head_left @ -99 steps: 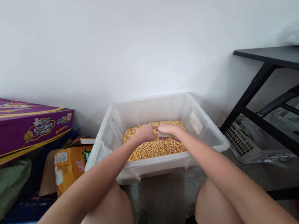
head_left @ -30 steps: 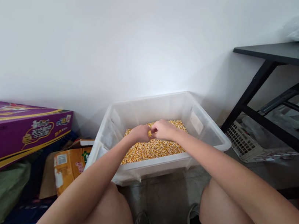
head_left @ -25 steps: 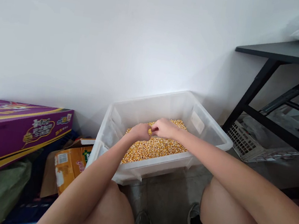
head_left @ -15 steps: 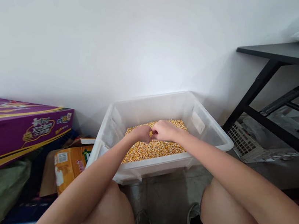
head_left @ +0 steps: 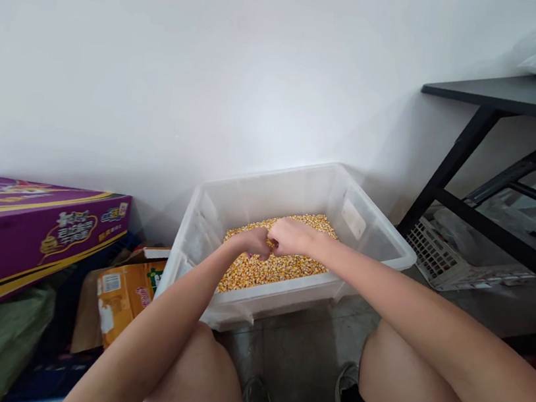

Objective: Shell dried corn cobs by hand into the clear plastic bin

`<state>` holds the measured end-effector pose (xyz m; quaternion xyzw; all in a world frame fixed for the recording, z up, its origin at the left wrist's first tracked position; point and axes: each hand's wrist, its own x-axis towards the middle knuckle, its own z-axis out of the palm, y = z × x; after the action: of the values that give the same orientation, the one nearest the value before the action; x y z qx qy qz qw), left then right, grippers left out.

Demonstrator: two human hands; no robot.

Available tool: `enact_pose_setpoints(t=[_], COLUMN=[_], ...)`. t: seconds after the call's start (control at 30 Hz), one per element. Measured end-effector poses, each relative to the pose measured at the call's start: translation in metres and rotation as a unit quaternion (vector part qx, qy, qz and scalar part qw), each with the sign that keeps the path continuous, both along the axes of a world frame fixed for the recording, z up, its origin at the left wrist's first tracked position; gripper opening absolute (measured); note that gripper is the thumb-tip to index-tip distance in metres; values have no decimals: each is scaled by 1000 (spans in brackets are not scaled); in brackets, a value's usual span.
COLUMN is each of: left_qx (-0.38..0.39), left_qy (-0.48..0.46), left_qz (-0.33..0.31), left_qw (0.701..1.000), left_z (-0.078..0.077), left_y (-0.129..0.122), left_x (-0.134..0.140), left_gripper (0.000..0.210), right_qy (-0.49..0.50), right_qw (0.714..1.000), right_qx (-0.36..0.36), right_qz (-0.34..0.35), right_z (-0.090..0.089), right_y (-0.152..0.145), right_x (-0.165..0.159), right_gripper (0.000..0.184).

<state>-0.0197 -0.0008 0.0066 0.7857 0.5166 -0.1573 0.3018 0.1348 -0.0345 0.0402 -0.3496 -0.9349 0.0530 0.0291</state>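
Loose yellow corn kernels [head_left: 283, 268] cover the bottom of a translucent white plastic bin [head_left: 271, 181] on the floor. Over the middle of the corn, my left hand [head_left: 255, 242] and my right hand [head_left: 290, 236] are side by side, close together or touching. Both are closed, with fingers curled inward and mostly hidden behind the backs of the hands. What they hold, if anything, cannot be made out.
A purple printed carton [head_left: 39, 229] and an orange box [head_left: 122, 300] lie left of the bin. At the right stands a black table [head_left: 512, 95] with a white plastic basket [head_left: 434, 254] beneath it. A white wall [head_left: 219, 54] rises behind the bin.
My left hand has turned slightly and dipped a little toward the corn. My right hand has shifted slightly left and stays closed beside it.
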Motion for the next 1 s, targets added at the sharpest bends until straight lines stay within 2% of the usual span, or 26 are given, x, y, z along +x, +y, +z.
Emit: enact_pose_setpoints(t=[0.1,0.3,0.5,0.7,0.8,1.0], left_qx=[18,138,37,38,13,-21], left_qy=[18,23,-9,-10,-10,-5], left_qz=[-25,-44,27,38,26,12], left_qw=[999,989,999,998,1000,1000], left_z=[0,4,9,12,12,8], left_y=[-2,-3,-1,-2,-2,-3], left_x=[0,2,3,4,1,-3], left_gripper=[34,36,50,55,58,61], right_qy=[17,52,116,157,125,12], right_qw=[999,994,984,971,980,999], right_qx=[-37,-57,-103,-147,-128,-34], right_qz=[-24,-74,-86,-102,-91,-33], right_z=[-1,6,1,-7,-5,0], right_y=[-1,-1,8,15,11,-1], right_x=[1,5,10,11,10,3], right_gripper=[20,22,20,21,23,31])
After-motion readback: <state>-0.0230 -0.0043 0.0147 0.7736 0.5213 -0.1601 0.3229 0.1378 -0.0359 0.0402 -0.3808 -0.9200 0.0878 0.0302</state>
